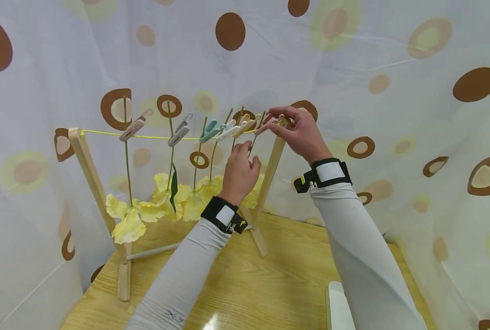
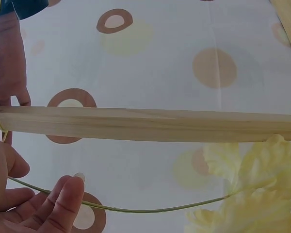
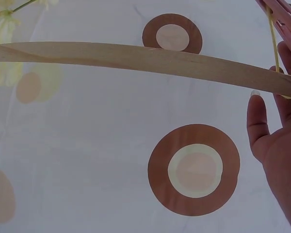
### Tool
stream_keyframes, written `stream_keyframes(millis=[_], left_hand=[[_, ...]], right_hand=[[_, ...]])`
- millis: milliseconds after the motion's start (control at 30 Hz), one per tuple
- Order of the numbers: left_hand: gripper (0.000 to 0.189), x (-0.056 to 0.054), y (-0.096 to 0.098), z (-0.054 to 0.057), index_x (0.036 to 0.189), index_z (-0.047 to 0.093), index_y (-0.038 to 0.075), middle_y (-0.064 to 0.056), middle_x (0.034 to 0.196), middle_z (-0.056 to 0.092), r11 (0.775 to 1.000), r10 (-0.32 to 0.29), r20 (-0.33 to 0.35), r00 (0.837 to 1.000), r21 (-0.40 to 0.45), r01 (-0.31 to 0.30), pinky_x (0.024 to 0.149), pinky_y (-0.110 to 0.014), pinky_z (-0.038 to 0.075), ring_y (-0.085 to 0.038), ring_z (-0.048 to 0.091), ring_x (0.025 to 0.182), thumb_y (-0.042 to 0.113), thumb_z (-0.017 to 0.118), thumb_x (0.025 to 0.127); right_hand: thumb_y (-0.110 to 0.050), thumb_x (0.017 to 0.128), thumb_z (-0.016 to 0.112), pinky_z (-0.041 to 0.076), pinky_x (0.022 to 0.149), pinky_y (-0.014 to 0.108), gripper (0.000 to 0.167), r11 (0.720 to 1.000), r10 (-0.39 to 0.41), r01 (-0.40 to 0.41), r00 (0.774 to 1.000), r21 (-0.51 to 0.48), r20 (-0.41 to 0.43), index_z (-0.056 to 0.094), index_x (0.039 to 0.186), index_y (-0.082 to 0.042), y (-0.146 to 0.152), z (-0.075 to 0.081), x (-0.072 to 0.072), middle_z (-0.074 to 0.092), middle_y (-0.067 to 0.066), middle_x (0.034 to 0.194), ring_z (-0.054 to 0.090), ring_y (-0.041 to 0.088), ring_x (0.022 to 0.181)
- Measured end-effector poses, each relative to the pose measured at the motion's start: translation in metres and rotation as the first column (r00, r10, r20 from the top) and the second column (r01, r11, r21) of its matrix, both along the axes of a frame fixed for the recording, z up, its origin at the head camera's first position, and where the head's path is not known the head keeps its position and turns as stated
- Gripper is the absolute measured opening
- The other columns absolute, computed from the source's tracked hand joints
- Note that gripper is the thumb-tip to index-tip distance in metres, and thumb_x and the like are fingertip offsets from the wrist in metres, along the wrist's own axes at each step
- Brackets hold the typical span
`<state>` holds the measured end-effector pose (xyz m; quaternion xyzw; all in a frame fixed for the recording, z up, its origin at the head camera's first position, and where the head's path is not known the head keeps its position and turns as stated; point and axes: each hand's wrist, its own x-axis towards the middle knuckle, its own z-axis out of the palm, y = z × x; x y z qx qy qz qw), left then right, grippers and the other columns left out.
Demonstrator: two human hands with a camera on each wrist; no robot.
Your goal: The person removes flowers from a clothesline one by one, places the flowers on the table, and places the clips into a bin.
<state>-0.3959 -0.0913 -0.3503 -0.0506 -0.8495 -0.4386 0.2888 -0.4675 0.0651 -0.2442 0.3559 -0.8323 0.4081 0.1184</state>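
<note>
My right hand [image 1: 298,133] pinches a pink clothespin [image 1: 264,124] at the right end of the yellow string [image 1: 154,137]. Part of that clothespin [image 3: 281,19] shows by the fingers in the right wrist view. Just below it, my left hand [image 1: 242,172] holds the green stem of an artificial yellow flower, its fingers around the stem [image 2: 145,210]. The petals [image 2: 257,184] of this flower hang downward. Further left on the string, several clothespins, among them a teal one [image 1: 209,132] and a white one [image 1: 227,130], hold more upside-down yellow flowers [image 1: 130,220].
A wooden stand carries the string, with a left post [image 1: 92,183], a right post [image 1: 270,176] and a low crossbar [image 1: 154,250]. It stands on a wood-grain table [image 1: 270,284]. A white object [image 1: 337,307] lies near the front right. Behind hangs a dotted curtain [image 1: 385,36].
</note>
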Motion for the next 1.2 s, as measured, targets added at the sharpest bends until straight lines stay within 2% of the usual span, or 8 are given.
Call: stream_keyframes(millis=[133,200,300,500,933,1200], left_hand=[[0.036,0.0,0.001,0.0,0.134,0.056,-0.002,-0.017,0.125,0.059,0.999,0.021,-0.03,0.999,-0.026,-0.022,0.093,-0.04,0.054,-0.029,0.065,0.104,0.014,0.054,0.102],[0.032,-0.001,0.001,0.001,0.131,0.058,-0.002,-0.016,0.122,0.06,0.999,0.031,-0.05,0.998,-0.042,-0.033,0.094,-0.041,0.053,-0.03,0.064,0.109,0.012,0.053,0.102],[0.027,-0.002,0.001,0.001,0.125,0.061,-0.002,-0.016,0.117,0.062,0.997,0.041,-0.074,0.996,-0.06,-0.045,0.093,-0.04,0.053,-0.03,0.064,0.107,0.01,0.053,0.102],[0.023,-0.004,0.0,0.002,0.12,0.065,-0.002,-0.015,0.111,0.064,0.995,0.069,-0.094,0.993,-0.067,-0.076,0.089,-0.039,0.055,-0.03,0.065,0.102,0.009,0.057,0.102],[0.016,-0.01,-0.004,-0.003,0.109,0.069,-0.001,-0.014,0.101,0.067,0.995,0.086,-0.154,0.984,-0.043,-0.094,0.087,-0.039,0.055,-0.029,0.067,0.094,0.01,0.064,0.098],[0.013,-0.012,-0.004,-0.007,0.104,0.07,-0.001,-0.014,0.097,0.068,0.995,0.086,-0.171,0.982,-0.04,-0.094,0.083,-0.04,0.056,-0.031,0.068,0.091,0.009,0.065,0.098]], right_hand=[[-0.025,0.094,0.072,0.048,0.092,0.034,0.037,1.0,-0.011,0.011,1.0,-0.011,0.007,0.068,0.129,-0.015,0.002,0.0,0.0,0.065,0.005,0.123,0.051,0.019,0.114],[-0.025,0.094,0.072,0.047,0.088,0.031,0.035,1.0,-0.005,0.005,1.0,-0.024,0.009,0.069,0.128,-0.015,0.003,0.0,-0.001,0.065,0.005,0.121,0.051,0.019,0.111],[-0.027,0.094,0.072,0.046,0.083,0.027,0.035,0.999,0.002,-0.002,1.0,-0.032,0.0,0.07,0.127,-0.015,0.003,0.0,-0.002,0.066,0.004,0.118,0.051,0.017,0.108],[-0.03,0.094,0.072,0.047,0.088,0.027,0.037,1.0,-0.009,0.009,1.0,-0.022,-0.012,0.07,0.127,-0.015,0.001,0.001,-0.003,0.068,0.001,0.117,0.051,0.01,0.111],[-0.025,0.092,0.074,0.048,0.077,0.025,0.036,0.999,-0.012,0.013,1.0,-0.049,0.028,0.071,0.126,-0.013,-0.001,0.0,-0.003,0.066,0.005,0.12,0.054,0.015,0.104],[-0.028,0.091,0.075,0.048,0.081,0.026,0.035,0.998,-0.013,0.014,1.0,-0.061,0.022,0.072,0.124,-0.017,0.002,-0.005,-0.005,0.067,0.002,0.118,0.055,0.011,0.105]])
